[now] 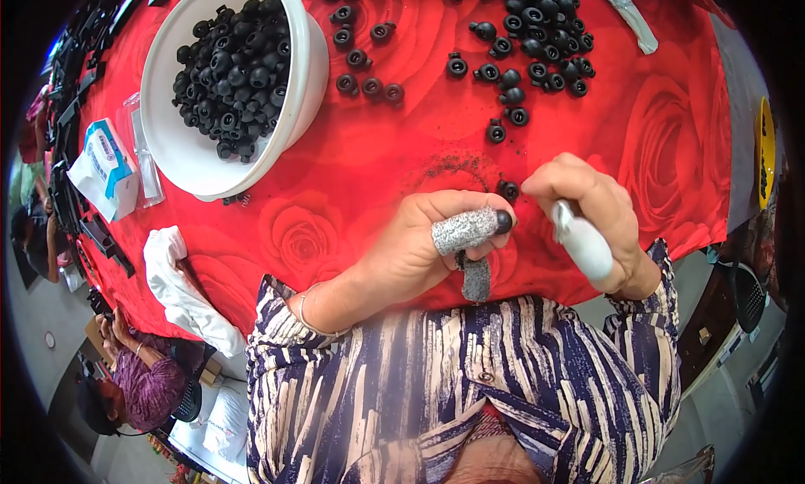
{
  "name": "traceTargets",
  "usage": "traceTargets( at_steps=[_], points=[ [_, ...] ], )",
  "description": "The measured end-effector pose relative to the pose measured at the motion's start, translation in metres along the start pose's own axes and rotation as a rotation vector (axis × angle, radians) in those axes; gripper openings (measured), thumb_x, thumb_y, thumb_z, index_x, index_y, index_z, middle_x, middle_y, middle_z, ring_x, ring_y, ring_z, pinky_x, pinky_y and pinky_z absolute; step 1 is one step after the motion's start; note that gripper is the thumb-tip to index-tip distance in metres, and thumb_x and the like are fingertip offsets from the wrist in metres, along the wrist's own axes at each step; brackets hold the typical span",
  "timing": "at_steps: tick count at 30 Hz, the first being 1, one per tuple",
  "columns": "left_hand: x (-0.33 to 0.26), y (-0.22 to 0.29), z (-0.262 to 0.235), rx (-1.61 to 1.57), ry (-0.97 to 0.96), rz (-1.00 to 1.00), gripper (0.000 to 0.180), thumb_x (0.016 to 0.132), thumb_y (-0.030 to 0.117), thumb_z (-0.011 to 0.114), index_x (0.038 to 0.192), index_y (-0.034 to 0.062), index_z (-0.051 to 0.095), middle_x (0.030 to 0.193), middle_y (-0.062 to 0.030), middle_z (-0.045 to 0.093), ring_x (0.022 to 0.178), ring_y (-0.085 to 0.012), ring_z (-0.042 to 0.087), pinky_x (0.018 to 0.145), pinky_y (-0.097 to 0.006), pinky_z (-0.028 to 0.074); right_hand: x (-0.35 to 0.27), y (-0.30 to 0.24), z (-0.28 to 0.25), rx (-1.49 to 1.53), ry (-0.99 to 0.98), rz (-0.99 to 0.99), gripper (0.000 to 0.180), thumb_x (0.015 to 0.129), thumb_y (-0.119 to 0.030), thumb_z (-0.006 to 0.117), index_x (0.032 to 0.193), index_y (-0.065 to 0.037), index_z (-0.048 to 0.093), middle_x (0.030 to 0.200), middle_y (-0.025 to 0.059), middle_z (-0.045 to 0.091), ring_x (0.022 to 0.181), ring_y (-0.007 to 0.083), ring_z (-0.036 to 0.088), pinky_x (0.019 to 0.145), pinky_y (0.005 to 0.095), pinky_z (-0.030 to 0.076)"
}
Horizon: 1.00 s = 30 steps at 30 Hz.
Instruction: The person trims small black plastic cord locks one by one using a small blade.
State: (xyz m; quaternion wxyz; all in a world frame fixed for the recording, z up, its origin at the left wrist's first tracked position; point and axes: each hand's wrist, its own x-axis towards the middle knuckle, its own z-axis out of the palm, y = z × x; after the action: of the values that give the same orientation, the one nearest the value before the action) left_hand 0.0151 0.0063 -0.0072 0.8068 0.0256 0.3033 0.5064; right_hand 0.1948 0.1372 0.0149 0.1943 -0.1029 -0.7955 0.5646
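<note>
My left hand (411,237) is closed around a small round black rubber-looking piece (503,222), pinched at the fingertips. Grey speckled finger covers (465,231) wrap fingers of this hand. To its right, my right hand (610,207) is curled around a tool with a rounded whitish handle (587,251). The tool's working end cannot be made out. One loose black knobbed piece (507,189) lies on the red cloth just beyond and between my hands. Dark crumbs (453,170) are scattered on the cloth beyond my left hand.
A white bowl (314,73) heaped with similar black pieces stands at the far left. More pieces (545,44) lie loose at the far side. A blue-and-white packet (105,170) and white cloth (180,291) rest at left. Another person (147,375) sits at the lower left.
</note>
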Motion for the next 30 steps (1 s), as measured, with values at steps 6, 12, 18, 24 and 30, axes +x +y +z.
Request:
traceTargets(
  at_steps=[6,12,18,24,30],
  points=[
    [0.0010,0.0014,-0.0023,-0.114,-0.056,-0.037,0.025,0.089,0.012,0.062,0.110,-0.0009,0.062,0.090,-0.0080,0.064,0.071,-0.0088,0.052,0.065,-0.021,0.043,0.0014,-0.0086,0.0083,-0.127,0.067,0.134,0.022,0.080,0.000,0.059,0.101,0.003,0.054,0.078,0.0117,0.054,0.063,0.0221,0.054,0.055,0.0314,0.042],
    [0.0005,0.0002,-0.0054,-0.070,-0.058,-0.062,0.026,0.089,0.011,0.061,0.112,0.0001,0.061,0.092,-0.0092,0.065,0.071,-0.0100,0.053,0.064,-0.021,0.043,0.0019,-0.0033,0.0125,-0.147,0.061,0.116,0.020,0.080,0.000,0.059,0.099,0.002,0.054,0.076,0.0109,0.053,0.063,0.0207,0.054,0.054,0.0308,0.042],
    [0.0005,-0.0008,-0.0087,-0.068,-0.066,-0.074,0.026,0.089,0.011,0.060,0.113,0.0005,0.061,0.093,-0.0101,0.065,0.073,-0.0105,0.055,0.063,-0.021,0.043,0.0026,-0.0032,0.0109,-0.154,0.047,0.107,0.019,0.079,-0.002,0.060,0.097,0.002,0.055,0.074,0.0100,0.053,0.061,0.0215,0.054,0.053,0.0314,0.041],
    [-0.0009,0.0005,-0.0059,-0.075,-0.057,-0.092,0.027,0.089,0.011,0.060,0.113,0.0008,0.061,0.091,-0.0100,0.065,0.073,-0.0101,0.056,0.063,-0.020,0.043,0.0006,-0.0016,0.0094,-0.146,0.016,0.103,0.019,0.077,-0.001,0.061,0.095,0.002,0.055,0.077,0.0105,0.055,0.061,0.0217,0.055,0.051,0.0316,0.041],
    [-0.0021,0.0019,-0.0046,-0.061,-0.045,-0.111,0.027,0.089,0.013,0.061,0.113,0.0000,0.061,0.090,-0.0090,0.065,0.072,-0.0084,0.055,0.063,-0.019,0.043,-0.0006,-0.0004,0.0093,-0.144,-0.007,0.084,0.020,0.075,0.000,0.061,0.095,0.002,0.056,0.078,0.0107,0.056,0.062,0.0223,0.055,0.051,0.0319,0.042]
  ],
)
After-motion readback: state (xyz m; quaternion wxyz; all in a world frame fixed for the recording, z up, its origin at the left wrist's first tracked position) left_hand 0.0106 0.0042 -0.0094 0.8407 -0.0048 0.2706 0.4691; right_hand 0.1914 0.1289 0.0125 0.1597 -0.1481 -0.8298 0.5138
